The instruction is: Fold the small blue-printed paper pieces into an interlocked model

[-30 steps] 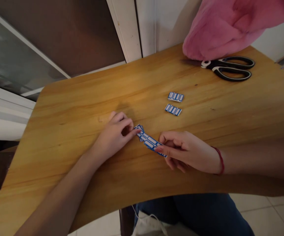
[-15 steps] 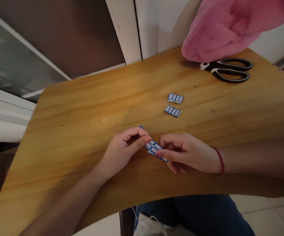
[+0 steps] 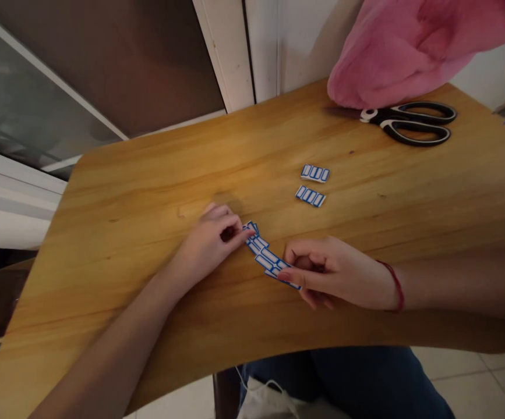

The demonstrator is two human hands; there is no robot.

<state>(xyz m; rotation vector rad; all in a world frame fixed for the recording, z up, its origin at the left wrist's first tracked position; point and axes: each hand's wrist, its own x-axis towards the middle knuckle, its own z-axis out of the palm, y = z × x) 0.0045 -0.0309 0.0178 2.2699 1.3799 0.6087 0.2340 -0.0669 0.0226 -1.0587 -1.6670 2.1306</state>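
Observation:
Between thumb and fingers, my right hand point(image 3: 328, 273) pinches the lower right end of some overlapping white label strips point(image 3: 266, 256) with blue borders. The strips slant up and left toward my left hand point(image 3: 217, 235). My left thumb and forefinger are closed on the upper left end, by a few smaller label pieces point(image 3: 251, 228); the exact grip is partly hidden. Beyond my hands, two small stacks of the same labels lie on the table, a farther stack point(image 3: 315, 173) and a nearer stack point(image 3: 310, 196).
Black-handled scissors point(image 3: 413, 122) lie at the back right of the wooden table point(image 3: 147, 192), blades partly under a pink plush cloth point(image 3: 392, 58). A window frame point(image 3: 221, 58) and white wall border the back edge. My lap is below the front edge.
My left hand has moved left and up along the strips, uncovering more of their upper end. My right hand keeps its hold almost in place. The view has shifted slightly.

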